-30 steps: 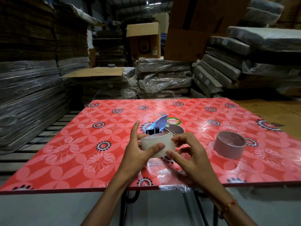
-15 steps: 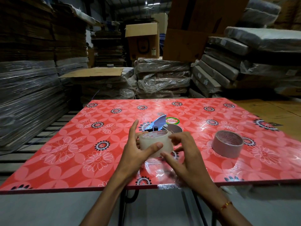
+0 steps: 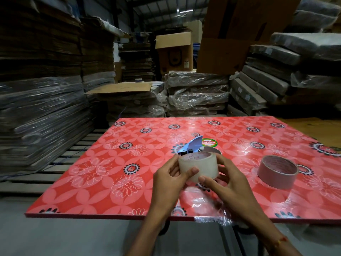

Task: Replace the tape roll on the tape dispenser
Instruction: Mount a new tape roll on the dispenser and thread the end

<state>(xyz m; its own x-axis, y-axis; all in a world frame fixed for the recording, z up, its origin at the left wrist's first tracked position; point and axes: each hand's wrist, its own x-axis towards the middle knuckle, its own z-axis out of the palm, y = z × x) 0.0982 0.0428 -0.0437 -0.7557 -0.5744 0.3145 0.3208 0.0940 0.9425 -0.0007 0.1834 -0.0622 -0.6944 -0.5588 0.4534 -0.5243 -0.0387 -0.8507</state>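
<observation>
Both hands, the left hand (image 3: 168,179) and right hand (image 3: 227,183), clamp the clear tape roll (image 3: 198,166) by its smooth outer wall; it looks light, stiff-cored and probably slippery.

Both hands, left hand (image 3: 168,179) and right hand (image 3: 227,183), grip clear tape roll (image 3: 197,166) above table (image 3: 103,174); tape dispenser (image 3: 191,147) just behind; brown tape roll (image 3: 277,171) lies right.

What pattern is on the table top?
Red with white and black flowers, seen in the head view.
</observation>
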